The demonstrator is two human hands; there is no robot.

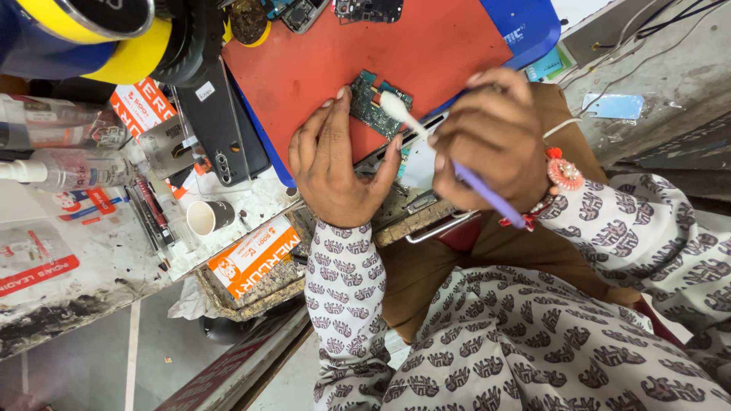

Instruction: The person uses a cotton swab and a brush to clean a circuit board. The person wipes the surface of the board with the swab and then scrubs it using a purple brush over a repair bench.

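Observation:
A small green circuit board (371,106) lies on a red work mat (396,46). My left hand (335,164) lies flat on the mat and pins the board's near edge with its fingertips and thumb. My right hand (487,144), with a beaded bracelet at the wrist, grips a brush with a purple handle (487,194). The brush's white head (394,105) rests on the board. Both sleeves are patterned grey and white.
A black phone shell (221,129) and a paper cup (207,217) lie left of the mat. Clear bottles (68,167) and orange-white boxes (255,259) crowd the left bench. More phone boards (369,9) sit at the mat's top. A yellow-black tool (114,38) is at top left.

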